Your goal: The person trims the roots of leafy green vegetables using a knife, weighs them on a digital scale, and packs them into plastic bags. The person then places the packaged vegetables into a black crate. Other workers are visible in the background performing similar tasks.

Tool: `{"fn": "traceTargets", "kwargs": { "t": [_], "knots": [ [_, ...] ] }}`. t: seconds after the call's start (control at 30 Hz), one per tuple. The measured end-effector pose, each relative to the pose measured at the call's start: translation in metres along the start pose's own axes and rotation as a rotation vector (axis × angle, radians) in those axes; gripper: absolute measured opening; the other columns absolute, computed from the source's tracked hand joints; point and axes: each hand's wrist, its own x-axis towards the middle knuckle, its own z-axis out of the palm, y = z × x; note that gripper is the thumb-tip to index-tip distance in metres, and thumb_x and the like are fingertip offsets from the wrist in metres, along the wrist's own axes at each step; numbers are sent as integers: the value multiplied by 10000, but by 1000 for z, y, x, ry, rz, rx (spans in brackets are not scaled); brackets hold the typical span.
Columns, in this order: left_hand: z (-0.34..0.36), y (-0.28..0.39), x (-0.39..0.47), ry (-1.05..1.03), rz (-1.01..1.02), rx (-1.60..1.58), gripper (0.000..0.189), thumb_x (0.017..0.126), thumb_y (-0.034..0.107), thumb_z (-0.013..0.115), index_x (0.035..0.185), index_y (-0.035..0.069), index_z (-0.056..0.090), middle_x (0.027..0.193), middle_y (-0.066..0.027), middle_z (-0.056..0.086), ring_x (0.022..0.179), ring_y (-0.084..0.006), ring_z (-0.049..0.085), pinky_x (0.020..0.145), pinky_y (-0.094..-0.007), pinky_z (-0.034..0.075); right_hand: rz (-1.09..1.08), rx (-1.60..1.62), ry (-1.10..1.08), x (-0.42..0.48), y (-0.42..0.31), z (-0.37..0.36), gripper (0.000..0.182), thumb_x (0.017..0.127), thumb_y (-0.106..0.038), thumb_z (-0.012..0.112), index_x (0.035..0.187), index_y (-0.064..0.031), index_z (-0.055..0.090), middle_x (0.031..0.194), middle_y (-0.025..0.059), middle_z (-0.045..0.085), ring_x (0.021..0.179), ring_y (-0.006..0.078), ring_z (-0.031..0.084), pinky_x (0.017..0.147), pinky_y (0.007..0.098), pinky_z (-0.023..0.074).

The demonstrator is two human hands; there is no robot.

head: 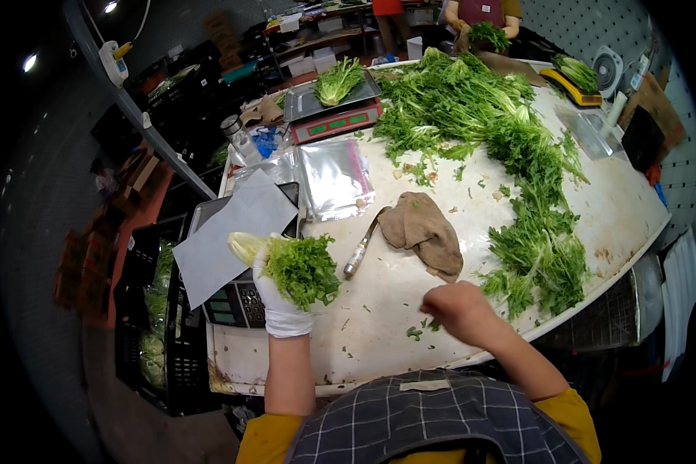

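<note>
My left hand [275, 301], in a white glove, grips a head of curly endive [304, 272]. Its pale stem end points left and its frilly green leaves spread right. Beneath the stem end, a sheet of white paper [232, 232] covers much of a digital scale [232, 304]. My bare right hand [458, 307] is over the tabletop with fingers curled; a green leaf scrap [434, 325] shows just under them, and whether it is held is unclear. Between the hands and farther back lie a knife [362, 249] with a wrapped handle and a crumpled brown cloth [423, 232].
A large heap of leafy greens [458, 104] runs down the right of the white table [620, 203]. Clear plastic bags [333, 180] lie near a red scale [336, 122] bearing another head. A glass bottle [240, 139] stands left. Black crates [180, 348] flank the table; a co-worker [487, 17] stands opposite.
</note>
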Motion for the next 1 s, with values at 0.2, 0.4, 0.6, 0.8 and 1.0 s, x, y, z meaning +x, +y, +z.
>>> {"fn": "traceTargets", "kwargs": {
  "t": [0.2, 0.4, 0.6, 0.8, 1.0],
  "knots": [
    [19, -9, -2, 21, -42, -16, 212, 881, 250, 499, 971, 72, 569, 898, -71, 610, 824, -215, 617, 767, -376, 524, 96, 244, 94, 27, -20, -13, 479, 826, -351, 631, 1180, -58, 494, 922, 145, 607, 759, 307, 601, 671, 380, 474],
    [37, -24, -7, 84, -89, 94, 240, 875, 276, 495, 1000, 77, 544, 918, -90, 594, 855, -241, 605, 795, -405, 512, 48, 415, -120, 60, -50, 17, 296, 867, -331, 570, 970, -57, 525, 817, 126, 606, 735, 323, 590, 629, 404, 459],
    [27, -9, 3, 154, -12, -26, 230, 872, 258, 516, 1005, 76, 561, 906, -74, 602, 821, -219, 601, 764, -377, 515, 18, 230, -208, 34, -35, 11, 169, 866, -235, 541, 809, -76, 531, 674, 120, 570, 664, 337, 581, 574, 439, 454],
    [44, -25, -18, 108, -8, -6, 189, 851, 192, 559, 998, 75, 547, 888, -51, 588, 819, -184, 594, 749, -361, 520, 314, 647, 41, 49, -17, -1, 230, 908, -254, 542, 887, -26, 543, 635, 99, 538, 552, 243, 539, 527, 351, 419],
    [41, -46, -24, 81, -120, 105, 225, 845, 192, 558, 1037, 90, 499, 875, -47, 558, 808, -187, 584, 739, -365, 517, 385, 878, 118, 61, -37, 18, 193, 937, -206, 506, 944, -15, 483, 608, 63, 521, 540, 124, 488, 516, 290, 403]
  ]
}}
